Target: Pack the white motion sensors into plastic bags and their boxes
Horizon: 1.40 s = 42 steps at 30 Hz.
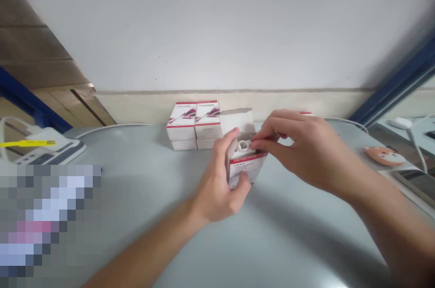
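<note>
A small white carton [245, 171] with a red band lettered "DETECTOR" stands tilted at the middle of the table, its top lid raised at the back. My left hand [222, 179] is closed around the carton's left side, thumb across its front. Inside the opening a white plastic part [243, 145] with a round rim shows. My right hand [295, 147] has its fingers pinched at the right edge of the opening; what lies between the fingertips, if anything, is hidden.
Several closed white-and-red cartons [193, 120] stand stacked behind to the left, against the wall. A power strip [50, 150] with plugs and a yellow tag lies at left. An orange animal-face item [385, 156] and a phone-like device [416, 186] are at right.
</note>
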### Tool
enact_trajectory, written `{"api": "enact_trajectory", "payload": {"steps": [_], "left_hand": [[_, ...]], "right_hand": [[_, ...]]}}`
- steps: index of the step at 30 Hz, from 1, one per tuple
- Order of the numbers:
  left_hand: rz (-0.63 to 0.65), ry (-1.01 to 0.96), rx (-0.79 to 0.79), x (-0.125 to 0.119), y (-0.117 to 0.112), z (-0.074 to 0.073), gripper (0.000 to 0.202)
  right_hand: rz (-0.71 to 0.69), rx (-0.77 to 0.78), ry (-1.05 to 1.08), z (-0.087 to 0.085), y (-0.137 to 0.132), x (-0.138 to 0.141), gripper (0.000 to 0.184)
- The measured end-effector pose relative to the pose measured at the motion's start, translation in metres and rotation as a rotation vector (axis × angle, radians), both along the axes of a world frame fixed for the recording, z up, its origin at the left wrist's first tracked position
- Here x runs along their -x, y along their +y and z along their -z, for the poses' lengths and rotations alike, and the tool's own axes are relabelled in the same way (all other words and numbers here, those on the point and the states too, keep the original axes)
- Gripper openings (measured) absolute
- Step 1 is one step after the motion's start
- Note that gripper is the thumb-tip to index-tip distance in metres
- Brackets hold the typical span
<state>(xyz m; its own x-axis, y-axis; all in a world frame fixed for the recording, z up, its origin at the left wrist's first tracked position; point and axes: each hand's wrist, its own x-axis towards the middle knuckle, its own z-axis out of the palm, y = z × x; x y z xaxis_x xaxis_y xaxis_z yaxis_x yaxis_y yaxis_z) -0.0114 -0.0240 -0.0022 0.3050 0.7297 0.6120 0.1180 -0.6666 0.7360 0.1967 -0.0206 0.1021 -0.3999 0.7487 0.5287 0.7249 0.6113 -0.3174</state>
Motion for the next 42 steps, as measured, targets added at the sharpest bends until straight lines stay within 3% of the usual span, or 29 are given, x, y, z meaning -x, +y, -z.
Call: {"api": "enact_trajectory", "payload": {"steps": [4, 7, 11, 13, 18, 21, 23, 25, 26, 30, 37, 42], "left_hand": [[-0.017, 0.010, 0.000, 0.001, 0.000, 0.000, 0.087], [-0.025, 0.023, 0.009, 0.002, 0.000, -0.001, 0.082], [-0.047, 0.028, -0.011, 0.004, 0.000, -0.003, 0.069], [-0.064, 0.036, -0.016, 0.006, 0.001, -0.004, 0.063], [-0.048, 0.065, -0.023, 0.010, 0.003, -0.005, 0.063], [-0.062, 0.078, -0.035, 0.010, 0.003, -0.006, 0.064], [-0.060, 0.099, -0.038, 0.010, 0.003, -0.007, 0.063], [-0.051, 0.124, -0.062, 0.009, 0.004, -0.007, 0.064], [-0.055, 0.123, -0.100, 0.009, 0.006, -0.005, 0.066], [-0.129, -0.004, -0.307, 0.003, 0.011, 0.005, 0.081], [-0.106, -0.013, -0.240, 0.002, 0.012, 0.006, 0.082], [-0.088, 0.065, -0.292, 0.006, 0.013, 0.003, 0.074]], "right_hand": [[-0.041, 0.056, 0.001, -0.001, 0.003, -0.004, 0.020], [-0.109, 0.110, -0.011, -0.003, 0.006, -0.008, 0.031], [0.005, 0.102, 0.217, 0.007, 0.011, -0.007, 0.034], [0.044, 0.197, 0.397, 0.017, 0.014, -0.005, 0.039], [-0.162, 0.498, 0.667, 0.038, 0.016, 0.002, 0.036], [-0.200, 0.653, 0.810, 0.044, 0.017, 0.009, 0.030], [-0.255, 0.709, 0.936, 0.045, 0.017, 0.013, 0.048], [-0.316, 0.679, 0.987, 0.046, 0.017, 0.014, 0.064], [-0.334, 0.628, 0.968, 0.046, 0.017, 0.013, 0.061], [-0.408, 0.390, 0.729, 0.048, 0.015, 0.008, 0.025], [-0.318, 0.030, 0.606, 0.050, 0.012, 0.018, 0.017], [-0.415, -0.093, 0.484, 0.054, 0.014, 0.016, 0.014]]}}
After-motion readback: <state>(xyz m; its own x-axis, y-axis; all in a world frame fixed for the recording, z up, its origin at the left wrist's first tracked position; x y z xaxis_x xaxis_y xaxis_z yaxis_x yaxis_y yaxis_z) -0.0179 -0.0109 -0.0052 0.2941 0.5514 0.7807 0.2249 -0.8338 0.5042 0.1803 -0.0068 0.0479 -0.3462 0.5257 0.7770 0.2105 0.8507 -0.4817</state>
